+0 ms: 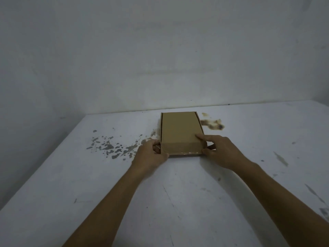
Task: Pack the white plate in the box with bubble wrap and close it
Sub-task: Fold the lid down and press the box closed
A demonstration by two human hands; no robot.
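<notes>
A brown cardboard box point(180, 129) lies flat on the white table point(178, 193), its lid down over the top. My left hand point(151, 154) grips the box's near left corner, thumb against the front face. My right hand point(219, 150) holds the near right corner, with the index finger lying on the lid and the thumb on the front edge. A thin shiny strip, perhaps bubble wrap, shows along the bottom of the front face. The white plate is not visible.
Grey chipped patches point(110, 147) mark the table left of the box. A brown stain point(212, 124) lies to its right. White walls point(160, 50) close off the back and left side just behind the box.
</notes>
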